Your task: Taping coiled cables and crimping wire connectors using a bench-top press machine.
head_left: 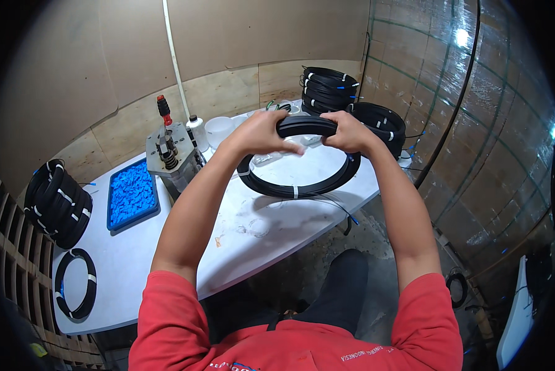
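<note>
Above the white table (240, 247) I hold up a coil of black cable (305, 190), its near side low and its far side raised. A white tie shows on the near side, and a thin end with a blue tip trails to the right. My left hand (266, 133) is closed on the far left part of the coil, its thumb sticking out inside the ring; its fingertips are partly hidden. My right hand (350, 132) grips the far right part, with fingers wrapped round the cable.
A blue tray of small blue pieces (132, 193) lies left of a metal hand press (169, 148). Stacked black coils (58, 204) and a single coil (75, 284) stand at the left. More coil stacks (328, 91) (379, 123), a white bottle (196, 130) and a tub (218, 131) are at the back.
</note>
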Demonstrator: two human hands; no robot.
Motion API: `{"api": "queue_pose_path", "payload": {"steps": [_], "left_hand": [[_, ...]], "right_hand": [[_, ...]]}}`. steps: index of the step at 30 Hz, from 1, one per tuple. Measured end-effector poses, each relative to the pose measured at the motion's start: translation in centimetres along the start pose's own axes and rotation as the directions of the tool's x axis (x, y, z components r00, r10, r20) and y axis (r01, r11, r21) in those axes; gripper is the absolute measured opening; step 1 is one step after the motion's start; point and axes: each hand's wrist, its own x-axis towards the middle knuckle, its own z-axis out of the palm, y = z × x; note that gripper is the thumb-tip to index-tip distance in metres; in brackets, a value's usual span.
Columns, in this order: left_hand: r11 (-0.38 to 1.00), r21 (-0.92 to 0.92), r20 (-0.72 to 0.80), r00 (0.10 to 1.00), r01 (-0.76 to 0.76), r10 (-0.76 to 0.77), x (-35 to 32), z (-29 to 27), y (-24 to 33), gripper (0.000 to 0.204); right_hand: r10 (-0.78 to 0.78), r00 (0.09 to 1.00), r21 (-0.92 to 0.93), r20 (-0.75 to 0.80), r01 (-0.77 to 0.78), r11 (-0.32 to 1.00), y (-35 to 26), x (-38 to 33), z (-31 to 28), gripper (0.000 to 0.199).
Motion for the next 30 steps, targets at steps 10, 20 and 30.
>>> {"api": "queue_pose_path", "payload": {"steps": [10, 20, 30], "left_hand": [[0.994, 0.027, -0.134, 0.986, 0.104, -0.099, 0.5, 1.4, -2.2, 0.026], [0.975, 0.175, -0.210, 0.973, 0.134, -0.096, 3.5, 2.7, -3.6, 0.027], [0.981, 0.152, -0.140, 0.985, 0.124, -0.103, 5.6, 2.6, -4.0, 0.029]], "right_hand": [[-0.152, 0.963, -0.182, -0.222, 0.112, 0.977, -0.6, 2.5, 0.9, 0.031], [-0.016, 0.987, -0.275, -0.162, -0.029, 0.961, 0.1, 4.3, 1.9, 0.029], [-0.147, 0.977, -0.421, -0.151, 0.071, 0.904, 1.6, 6.1, 0.4, 0.042]]}}
